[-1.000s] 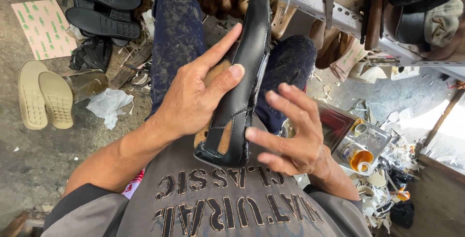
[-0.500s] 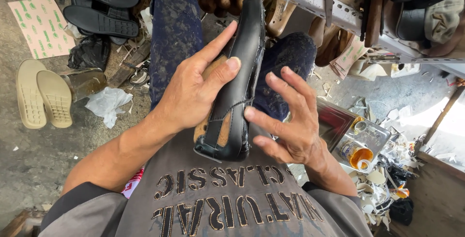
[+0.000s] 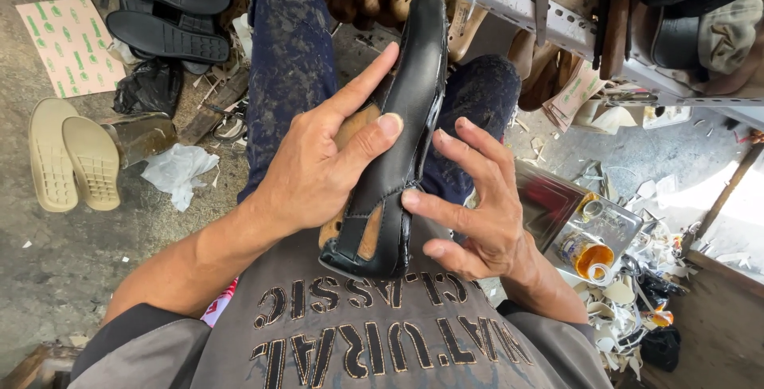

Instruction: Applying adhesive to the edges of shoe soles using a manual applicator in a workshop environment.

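Black shoe | left hand grip clasps | right hand fingertips touching

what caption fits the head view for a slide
Left hand grips a black shoe upper on a wooden last while right hand fingertips press its edge.

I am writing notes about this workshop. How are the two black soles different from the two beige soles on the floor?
The black soles lie at the top of the view, stacked roughly crosswise, while the beige soles lie lower left, side by side and lengthwise. The black soles show a ribbed tread; the beige soles show a fine grid tread at the heel. Both pairs rest loose on the floor, tread side up.
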